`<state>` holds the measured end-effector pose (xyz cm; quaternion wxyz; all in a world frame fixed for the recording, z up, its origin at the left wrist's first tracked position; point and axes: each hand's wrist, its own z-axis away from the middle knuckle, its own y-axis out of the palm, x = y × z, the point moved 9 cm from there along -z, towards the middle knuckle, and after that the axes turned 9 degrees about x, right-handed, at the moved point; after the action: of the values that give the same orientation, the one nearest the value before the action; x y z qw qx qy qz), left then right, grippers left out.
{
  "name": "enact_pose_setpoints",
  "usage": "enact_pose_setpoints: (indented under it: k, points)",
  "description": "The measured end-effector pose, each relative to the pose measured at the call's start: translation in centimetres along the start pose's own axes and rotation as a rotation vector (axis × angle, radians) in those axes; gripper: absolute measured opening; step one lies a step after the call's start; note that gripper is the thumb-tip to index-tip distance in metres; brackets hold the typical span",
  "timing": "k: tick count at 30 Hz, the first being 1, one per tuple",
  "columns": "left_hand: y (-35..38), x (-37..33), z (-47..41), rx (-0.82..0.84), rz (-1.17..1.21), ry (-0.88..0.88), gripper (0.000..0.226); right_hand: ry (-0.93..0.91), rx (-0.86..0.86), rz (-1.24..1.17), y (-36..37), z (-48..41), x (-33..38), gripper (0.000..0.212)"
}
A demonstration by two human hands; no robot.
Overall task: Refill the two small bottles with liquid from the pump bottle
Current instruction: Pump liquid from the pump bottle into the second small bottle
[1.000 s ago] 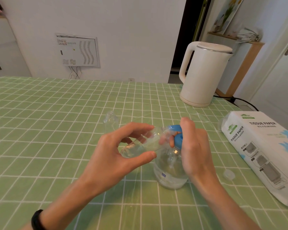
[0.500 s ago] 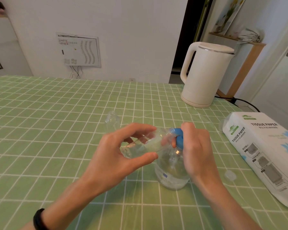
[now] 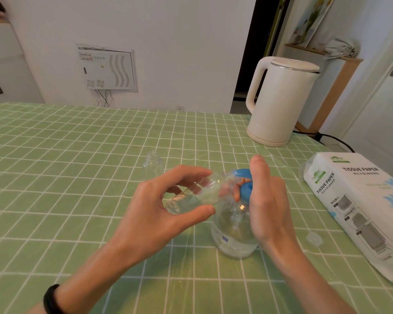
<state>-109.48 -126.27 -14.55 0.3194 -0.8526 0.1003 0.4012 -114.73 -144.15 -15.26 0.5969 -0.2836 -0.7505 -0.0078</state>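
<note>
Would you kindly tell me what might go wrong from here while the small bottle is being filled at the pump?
1. The left hand holds the small bottle nearly on its side at the blue spout; liquid may miss its mouth or run back out onto the tablecloth.
2. The second small bottle stands uncapped just behind that hand and could be knocked over.
</note>
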Motion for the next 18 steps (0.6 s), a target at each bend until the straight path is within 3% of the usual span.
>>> enact_pose_setpoints:
  k: [14, 18]
  points:
    - [0.19, -0.11, 0.09, 0.008, -0.008, 0.003, 0.049, 0.024, 0.022, 0.012, 0.08, -0.2, -0.16, 0.059]
    - [0.08, -0.01, 0.11, -0.006, 0.009, 0.007, 0.049, 0.037, 0.027, -0.01, 0.25, -0.16, -0.43, 0.075]
